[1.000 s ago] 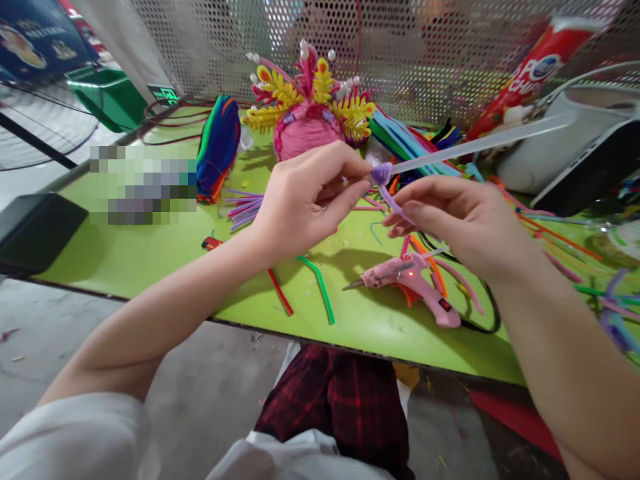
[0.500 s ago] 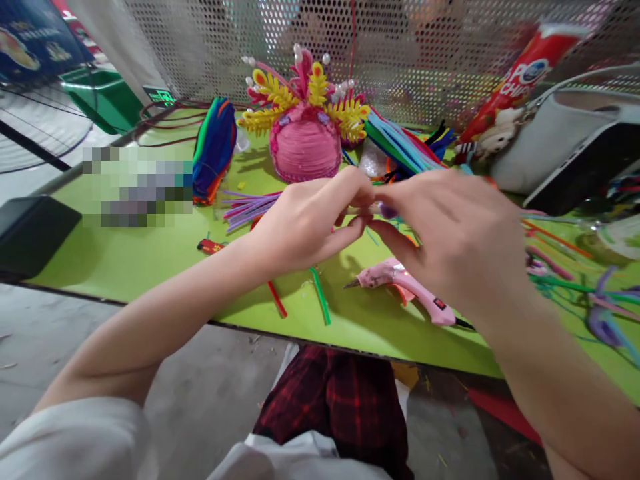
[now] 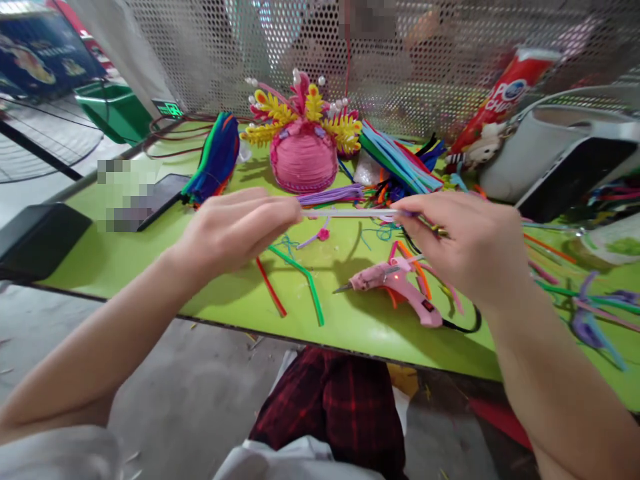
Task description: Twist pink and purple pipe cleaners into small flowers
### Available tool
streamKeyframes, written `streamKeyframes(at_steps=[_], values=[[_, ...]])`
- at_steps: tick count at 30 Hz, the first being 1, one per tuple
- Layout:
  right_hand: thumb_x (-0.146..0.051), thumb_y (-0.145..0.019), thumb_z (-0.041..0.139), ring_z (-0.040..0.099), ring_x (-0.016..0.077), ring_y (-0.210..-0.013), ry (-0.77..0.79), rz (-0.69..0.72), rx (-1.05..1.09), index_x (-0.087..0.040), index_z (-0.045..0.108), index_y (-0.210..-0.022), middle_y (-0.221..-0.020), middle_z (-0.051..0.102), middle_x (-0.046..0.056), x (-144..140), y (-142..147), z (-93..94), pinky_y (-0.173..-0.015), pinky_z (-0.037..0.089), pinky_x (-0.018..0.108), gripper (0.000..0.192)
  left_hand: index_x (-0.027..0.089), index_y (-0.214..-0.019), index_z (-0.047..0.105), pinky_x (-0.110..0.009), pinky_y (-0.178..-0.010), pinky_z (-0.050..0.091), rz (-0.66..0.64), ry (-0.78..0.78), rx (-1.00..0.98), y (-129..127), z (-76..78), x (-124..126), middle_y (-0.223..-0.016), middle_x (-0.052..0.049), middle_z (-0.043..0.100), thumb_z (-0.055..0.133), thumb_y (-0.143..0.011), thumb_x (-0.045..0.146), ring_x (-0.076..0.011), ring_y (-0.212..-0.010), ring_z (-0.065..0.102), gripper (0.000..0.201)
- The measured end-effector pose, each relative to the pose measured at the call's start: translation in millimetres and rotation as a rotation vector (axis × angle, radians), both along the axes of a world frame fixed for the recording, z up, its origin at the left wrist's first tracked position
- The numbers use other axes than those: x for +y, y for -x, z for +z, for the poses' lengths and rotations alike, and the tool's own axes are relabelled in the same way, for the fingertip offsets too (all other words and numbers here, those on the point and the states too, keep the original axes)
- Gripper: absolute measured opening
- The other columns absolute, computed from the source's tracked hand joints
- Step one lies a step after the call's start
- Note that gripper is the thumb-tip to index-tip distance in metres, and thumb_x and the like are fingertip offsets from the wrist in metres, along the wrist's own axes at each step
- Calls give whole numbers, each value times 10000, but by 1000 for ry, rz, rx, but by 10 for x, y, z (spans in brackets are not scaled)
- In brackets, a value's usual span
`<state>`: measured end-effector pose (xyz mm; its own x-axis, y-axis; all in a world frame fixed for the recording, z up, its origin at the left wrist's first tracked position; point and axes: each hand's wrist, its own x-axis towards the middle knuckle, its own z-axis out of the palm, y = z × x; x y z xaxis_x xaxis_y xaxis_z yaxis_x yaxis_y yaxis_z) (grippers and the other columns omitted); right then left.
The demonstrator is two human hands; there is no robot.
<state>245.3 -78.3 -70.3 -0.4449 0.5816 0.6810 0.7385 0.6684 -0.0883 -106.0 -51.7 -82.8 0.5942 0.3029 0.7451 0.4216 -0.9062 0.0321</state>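
Observation:
A pale lilac pipe cleaner (image 3: 350, 213) is stretched almost level between my two hands, above the green table. My left hand (image 3: 245, 223) pinches one end, its fingertips hidden behind the knuckles. At the other end my right hand (image 3: 457, 240) closes on it, with a bit of purple at the fingertips. Just behind lies a bundle of purple pipe cleaners (image 3: 333, 195). Under the stretched piece, a small pink flower (image 3: 323, 235) sits on a thin lilac stem. A pink glue gun (image 3: 395, 283) rests below my right hand. Left of it lie a bent green pipe cleaner (image 3: 307, 273) and a red one (image 3: 271, 288).
At the back stands a pink headdress (image 3: 304, 160) with yellow sprigs. Bundles of coloured pipe cleaners (image 3: 217, 157) flank it. A phone (image 3: 163, 197) and a dark box (image 3: 43, 240) are left; a red chips tube (image 3: 505, 100) and grey-white container (image 3: 560, 143) stand right.
My hands have moved apart, left hand leftward and right hand slightly right, drawing the pale pipe cleaner out between them. The purple bundle and pink flower now show.

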Motion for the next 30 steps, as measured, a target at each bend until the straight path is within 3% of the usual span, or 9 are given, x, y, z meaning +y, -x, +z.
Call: streamKeyframes(at_steps=[1, 2, 3, 5, 8, 13, 16, 26, 30], values=[[-267, -1013, 600, 750, 265, -947, -28, -68, 22, -265, 763, -1063, -1051, 816, 68, 53, -91, 10, -797, 528, 396, 170, 279, -1185, 718, -264, -731, 528, 81, -133, 40, 157, -31, 55, -1047, 47, 789, 655, -982, 229, -93, -846, 644, 219], [-286, -1007, 618, 747, 253, -922, -47, -115, 33, -268, 767, -1051, -1030, 816, 73, 98, -165, 23, -787, 519, 383, 157, 300, -1253, 688, -268, -742, 515, 241, -139, 27, 306, -68, 131, -1035, 67, 774, 612, -1012, 221, -80, -819, 604, 265], [-318, -990, 657, 743, 234, -885, -51, -131, 75, -267, 770, -1049, -998, 817, 76, 129, -211, 36, -779, 514, 366, 138, 308, -1282, 675, -284, -682, 490, 279, -149, 43, 431, -106, 226, -946, 78, 757, 613, -1016, 273, -80, -714, 531, 275], [-333, -942, 733, 741, 206, -834, 10, -119, 187, -264, 754, -1136, -960, 813, 51, 136, -198, 49, -786, 525, 347, 207, 283, -1284, 674, -342, -711, 494, 359, -24, 195, 550, -171, 431, -970, 28, 753, 505, -1063, 356, -131, -775, 557, 288], [-316, -877, 806, 759, 199, -816, 84, 52, 229, -268, 687, -1131, -956, 797, 5, 33, 8, 14, -688, 534, 311, 284, 274, -1095, 752, -406, -899, 571, 215, -51, 253, 305, -162, 580, -1151, -4, 787, 683, -906, 626, -233, -1059, 677, 406], [-352, -908, 782, 712, 164, -716, 120, 242, 118, -271, 620, -939, -822, 738, -36, -114, 224, -48, -610, 468, 276, 183, 200, -1199, 719, -245, -878, 594, -198, 206, 3, -645, 101, 167, -1094, -65, 797, 733, -939, 299, -135, -980, 745, 279], [-365, -949, 734, 679, 150, -699, 88, 261, 19, -249, 624, -816, -737, 703, -33, -113, 200, -35, -636, 452, 266, 208, 151, -1084, 733, -227, -865, 594, -386, 219, -17, -944, 184, -41, -1003, -79, 787, 703, -948, 213, -127, -956, 745, 152], [-343, -877, 812, 682, 134, -637, 264, 337, 297, -297, 662, -863, -795, 748, -61, -154, 222, -30, -549, 498, 282, 157, 152, -922, 692, -202, -725, 560, -384, 322, -50, -932, 163, -41, -878, -45, 761, 700, -920, 159, -86, -780, 674, 11], [-329, -856, 828, 709, 165, -750, 400, 430, 387, -323, 690, -925, -851, 745, -45, -145, 213, -45, -686, 575, 317, 154, 167, -923, 670, -202, -677, 540, -392, 319, -33, -909, 163, -75, -874, -39, 741, 670, -929, 167, -78, -732, 638, 6]])
